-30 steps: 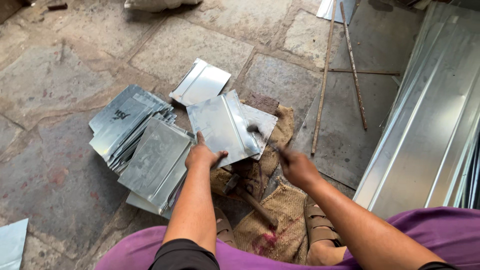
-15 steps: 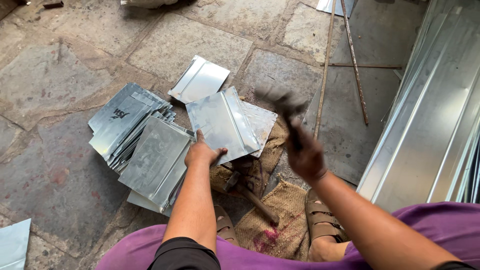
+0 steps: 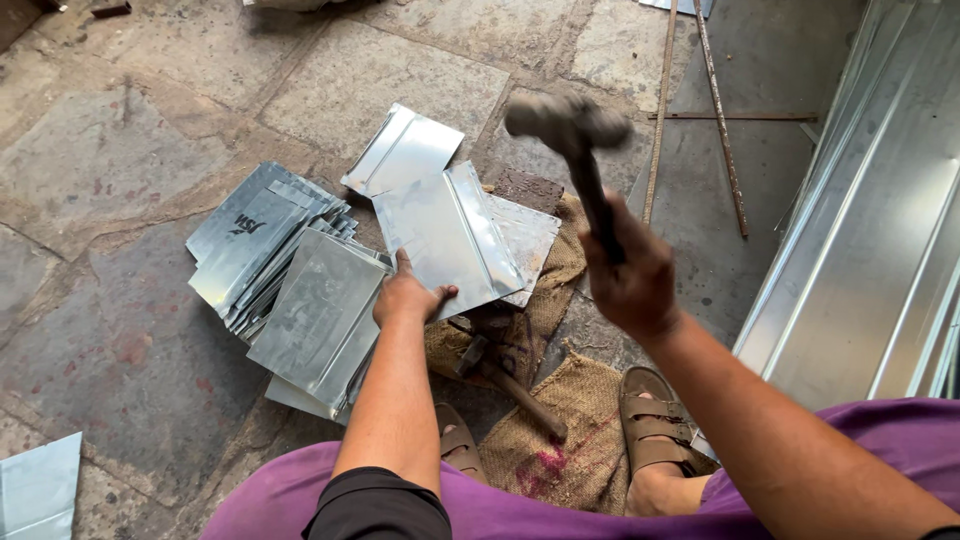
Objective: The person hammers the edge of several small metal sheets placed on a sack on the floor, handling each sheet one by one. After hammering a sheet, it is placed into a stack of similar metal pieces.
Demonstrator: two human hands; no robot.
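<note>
Up goes the right hand (image 3: 632,280) since a moment ago: it was low beside the metal sheet, and now it is lifted high with the hammer (image 3: 575,150). Its fingers are shut tight around the dark handle, and the grey hammer head looks blurry above the sheet. The left hand (image 3: 405,295) has stayed in its place. It presses on the near edge of the shiny metal sheet (image 3: 445,235), with the fingers on top and the thumb stuck out to the side. I cannot tell if any fingers go under the sheet.

That sheet has a raised fold running along its right side. It lies on another sheet with dots along its edge (image 3: 525,235), and both rest on brown sack cloth (image 3: 560,420) on the stone floor (image 3: 110,180). A second hammer (image 3: 500,375) with a wooden handle lies on the cloth, just below the left hand.

To the left is a messy pile of more metal sheets (image 3: 285,270). One folded sheet (image 3: 405,150) lies alone behind the held one. Two thin rusty rods (image 3: 720,120) lie on the floor farther back. Long metal panels (image 3: 870,230) lean on the right. The person wears purple clothes and brown sandals (image 3: 650,420).
</note>
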